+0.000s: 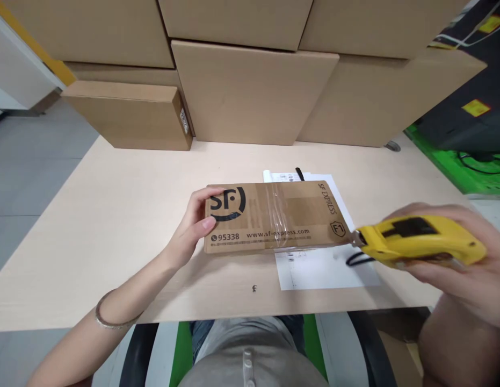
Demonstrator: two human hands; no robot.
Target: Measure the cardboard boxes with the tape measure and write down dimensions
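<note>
A small flat cardboard parcel (pixel 274 216) printed "SF EXPRESS" lies on the light wooden table (pixel 113 226), with clear tape across its middle. My left hand (pixel 191 228) grips the parcel's left end, thumb on top and fingers wrapped round the edge. My right hand (pixel 463 263) is closed round a yellow utility knife (pixel 419 242). The knife's tip sits at the parcel's right end, touching or nearly touching the edge. A white sheet of paper (pixel 326 269) lies under and in front of the parcel.
Large cardboard boxes (pixel 253 91) are stacked along the back of the table, with a smaller box (pixel 129 115) at the back left. A black pen (pixel 299 173) lies behind the parcel. A green floor area (pixel 467 172) lies to the right.
</note>
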